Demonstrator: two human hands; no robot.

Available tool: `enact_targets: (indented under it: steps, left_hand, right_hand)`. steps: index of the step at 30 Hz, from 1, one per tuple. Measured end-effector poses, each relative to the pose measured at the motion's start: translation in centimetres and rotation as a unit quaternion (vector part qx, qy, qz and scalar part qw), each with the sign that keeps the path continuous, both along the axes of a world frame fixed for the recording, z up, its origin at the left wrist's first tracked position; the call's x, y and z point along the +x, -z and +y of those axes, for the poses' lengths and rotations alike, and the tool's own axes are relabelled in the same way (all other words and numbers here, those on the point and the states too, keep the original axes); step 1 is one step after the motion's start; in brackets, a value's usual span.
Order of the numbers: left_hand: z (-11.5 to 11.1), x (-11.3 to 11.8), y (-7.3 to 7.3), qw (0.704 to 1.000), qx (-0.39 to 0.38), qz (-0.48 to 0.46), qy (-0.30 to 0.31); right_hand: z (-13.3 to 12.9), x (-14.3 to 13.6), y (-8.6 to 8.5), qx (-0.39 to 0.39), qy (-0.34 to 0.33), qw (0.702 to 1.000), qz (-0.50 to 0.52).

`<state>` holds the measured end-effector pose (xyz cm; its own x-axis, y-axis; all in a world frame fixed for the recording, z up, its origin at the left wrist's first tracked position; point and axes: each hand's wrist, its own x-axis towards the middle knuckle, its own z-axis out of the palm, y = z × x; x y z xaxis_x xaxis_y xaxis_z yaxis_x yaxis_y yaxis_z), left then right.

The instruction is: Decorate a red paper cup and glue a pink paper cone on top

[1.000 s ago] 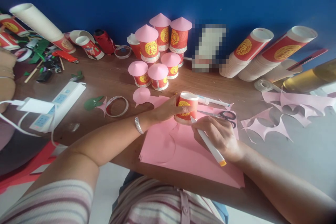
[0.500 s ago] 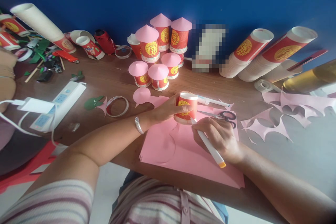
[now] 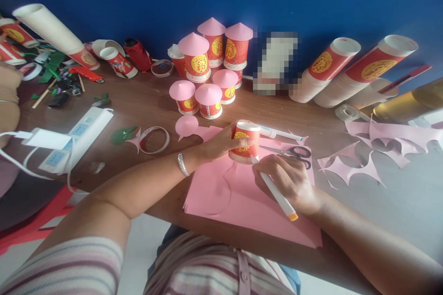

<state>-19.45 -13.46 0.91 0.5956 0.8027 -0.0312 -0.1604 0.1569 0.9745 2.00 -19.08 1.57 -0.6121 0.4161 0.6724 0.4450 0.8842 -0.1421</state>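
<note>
Left hand (image 3: 226, 142) curled around red-and-gold paper cup (image 3: 245, 151), over pink paper sheets (image 3: 249, 207) | right hand (image 3: 287, 179) closed on white, orange-ended pen (image 3: 278, 196), tip at cup's base | black-handled metal scissors (image 3: 300, 151) just beyond | pink-coned red cups (image 3: 208, 97) farther back

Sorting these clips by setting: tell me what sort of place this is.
Probably a craft table, perhaps at home or a workshop: scissors lie on pink paper, with cone-topped cups and stacked paper cups behind.
</note>
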Motion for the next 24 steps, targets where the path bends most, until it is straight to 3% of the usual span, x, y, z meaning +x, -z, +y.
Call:
enact_targets:
  steps: [24]
  left_hand:
    - [-0.06,0.02,-0.11,1.0,-0.004,-0.01,-0.003]
  right_hand:
    - [-0.14,0.03,0.18,0.022,0.026,0.999,-0.012]
